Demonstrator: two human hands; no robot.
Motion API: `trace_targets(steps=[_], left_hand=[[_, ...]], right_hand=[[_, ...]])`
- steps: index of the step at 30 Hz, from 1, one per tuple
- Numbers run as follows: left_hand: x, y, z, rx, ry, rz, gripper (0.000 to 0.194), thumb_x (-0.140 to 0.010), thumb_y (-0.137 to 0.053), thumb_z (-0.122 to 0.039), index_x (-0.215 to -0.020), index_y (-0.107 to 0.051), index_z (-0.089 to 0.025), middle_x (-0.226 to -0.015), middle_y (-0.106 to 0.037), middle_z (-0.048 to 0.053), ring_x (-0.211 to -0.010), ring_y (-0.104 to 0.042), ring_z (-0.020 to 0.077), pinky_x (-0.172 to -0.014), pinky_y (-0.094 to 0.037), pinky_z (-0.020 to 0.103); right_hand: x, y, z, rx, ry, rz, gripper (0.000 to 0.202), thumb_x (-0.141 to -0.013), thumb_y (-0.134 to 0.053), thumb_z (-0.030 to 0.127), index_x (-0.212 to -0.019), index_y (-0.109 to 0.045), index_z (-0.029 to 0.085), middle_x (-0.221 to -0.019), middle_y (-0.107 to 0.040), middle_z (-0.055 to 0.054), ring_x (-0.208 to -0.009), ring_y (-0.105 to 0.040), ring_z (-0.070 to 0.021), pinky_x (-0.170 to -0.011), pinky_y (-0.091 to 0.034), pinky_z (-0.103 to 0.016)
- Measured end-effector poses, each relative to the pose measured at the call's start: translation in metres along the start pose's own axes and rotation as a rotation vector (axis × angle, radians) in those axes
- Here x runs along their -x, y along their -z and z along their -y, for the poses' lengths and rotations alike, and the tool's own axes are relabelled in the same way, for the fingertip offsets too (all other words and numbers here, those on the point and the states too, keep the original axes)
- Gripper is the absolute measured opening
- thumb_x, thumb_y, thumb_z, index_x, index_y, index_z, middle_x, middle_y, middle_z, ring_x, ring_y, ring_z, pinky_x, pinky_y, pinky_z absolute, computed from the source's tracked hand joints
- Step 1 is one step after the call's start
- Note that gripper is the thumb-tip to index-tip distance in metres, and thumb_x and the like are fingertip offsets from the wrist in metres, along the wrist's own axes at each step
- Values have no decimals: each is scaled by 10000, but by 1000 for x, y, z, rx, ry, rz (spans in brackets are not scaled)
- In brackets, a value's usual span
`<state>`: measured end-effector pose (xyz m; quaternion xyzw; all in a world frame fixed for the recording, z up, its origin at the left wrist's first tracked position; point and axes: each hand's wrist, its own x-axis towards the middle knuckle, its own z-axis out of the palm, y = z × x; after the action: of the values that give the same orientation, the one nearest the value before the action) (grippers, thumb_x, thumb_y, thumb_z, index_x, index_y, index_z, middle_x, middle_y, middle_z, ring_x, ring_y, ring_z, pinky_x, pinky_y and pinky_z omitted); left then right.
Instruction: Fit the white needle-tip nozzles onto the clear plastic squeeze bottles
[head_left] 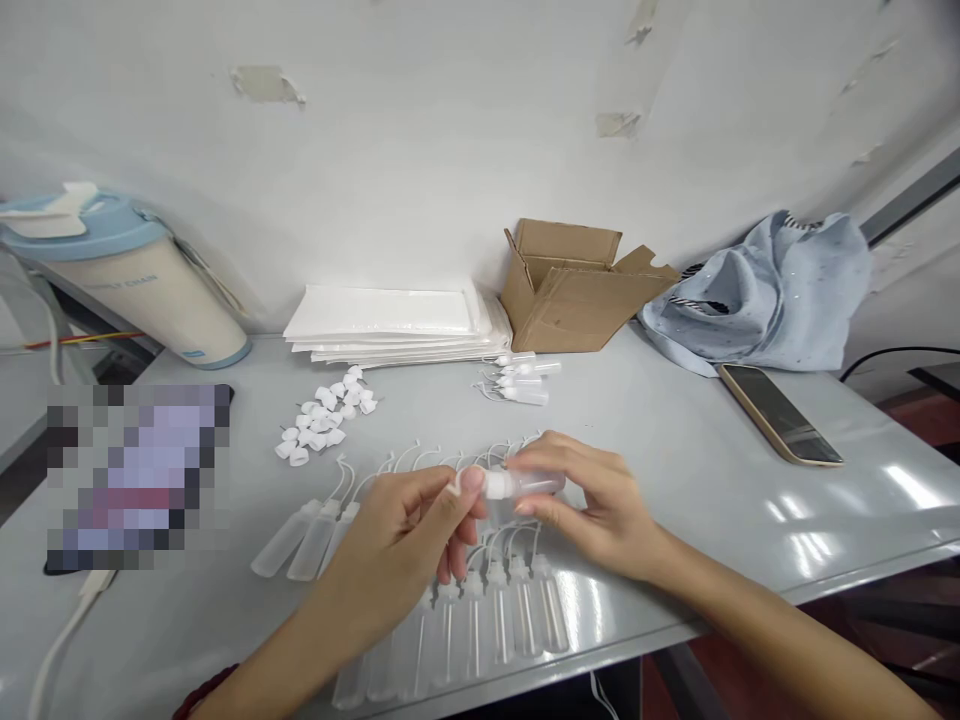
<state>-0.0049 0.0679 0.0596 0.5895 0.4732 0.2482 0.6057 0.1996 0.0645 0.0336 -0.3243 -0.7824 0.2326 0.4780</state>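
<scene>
In the head view, the left hand (420, 520) pinches the white top end of a small bottle (538, 482) (held sideways), and the right hand (592, 505) is clamped on its body. The bottle is in front of the cardboard box (589, 305); white caps (327, 398) lie left of that box.

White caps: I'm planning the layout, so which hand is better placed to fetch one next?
Likely the left hand: it is nearer the white caps, while the right hand, farther off, grips the small plastic bottle by its body.
</scene>
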Motion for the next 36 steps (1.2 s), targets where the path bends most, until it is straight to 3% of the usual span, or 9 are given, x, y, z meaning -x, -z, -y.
trace_targets(steps=[5, 11, 16, 19, 21, 24, 29, 33, 36], left_hand=[[-2, 2, -1, -79, -44, 62, 444, -906, -474, -494, -619, -582, -173, -508, -589, -17, -475, -560, 102, -495, -461, 196], [-2, 2, 0, -174, -217, -42, 126, -832, -627, -334, -867, -677, -224, -711, -665, -33, -626, -614, 114, -566, -493, 191], [-3, 4, 0, -101, -79, 5, 265, -836, -613, -454, -980, -649, -234, -759, -691, -16, -652, -643, 140, -571, -509, 226], [-3, 6, 0, -113, -4, 100, 349, -902, -490, -509, -831, -641, -203, -639, -669, -13, -603, -635, 136, -553, -485, 223], [-3, 6, 0, -145, -20, 129, 420, -935, -433, -499, -715, -614, -191, -583, -644, -15, -576, -622, 125, -548, -473, 214], [-3, 4, 3, -215, -187, 67, 279, -933, -491, -414, -823, -639, -204, -640, -654, -27, -583, -620, 112, -536, -477, 195], [-5, -3, 15, -480, -615, -152, 113, -910, -545, -194, -1003, -608, -206, -845, -668, -5, -705, -638, 102, -620, -502, 192], [-6, -5, 20, -534, -639, -106, 89, -918, -528, -168, -961, -601, -195, -794, -652, -11, -665, -610, 92, -603, -495, 184], [-5, -5, 19, -510, -632, -113, 89, -914, -525, -173, -948, -605, -191, -792, -656, -8, -655, -607, 94, -603, -499, 190]], right_hand=[[3, -3, -1, 169, 205, -9, 225, -852, -654, 136, -1066, -640, 69, -839, -674, -130, -736, -597, -183, -606, -508, -324], [3, -3, -3, 170, 170, -2, 210, -877, -625, 161, -1063, -639, 64, -776, -672, -121, -677, -578, -174, -573, -494, -321], [2, -3, -2, 133, 132, -11, 207, -900, -604, 199, -1089, -635, 122, -810, -680, -91, -694, -588, -162, -598, -511, -318], [2, -3, -3, 167, 163, -2, 227, -894, -612, 199, -1110, -626, 131, -835, -680, -96, -717, -593, -170, -607, -518, -325], [2, -3, -3, 175, 177, 4, 232, -885, -620, 191, -1108, -625, 123, -829, -680, -100, -719, -594, -175, -608, -515, -326], [2, -3, -3, 160, 167, 8, 218, -887, -612, 187, -1089, -636, 108, -777, -675, -89, -676, -577, -165, -589, -497, -308], [0, 0, 1, 13, -93, 44, 182, -891, -608, 232, -1005, -685, 113, -750, -685, -57, -614, -572, -119, -578, -477, -253], [-4, 6, 4, -213, -447, 215, 244, -911, -568, 335, -898, -702, 131, -632, -639, -5, -576, -581, -100, -554, -453, -222], [-5, 8, 3, -311, -565, 289, 302, -928, -528, 383, -875, -689, 133, -558, -571, 23, -525, -532, -89, -520, -429, -212]])
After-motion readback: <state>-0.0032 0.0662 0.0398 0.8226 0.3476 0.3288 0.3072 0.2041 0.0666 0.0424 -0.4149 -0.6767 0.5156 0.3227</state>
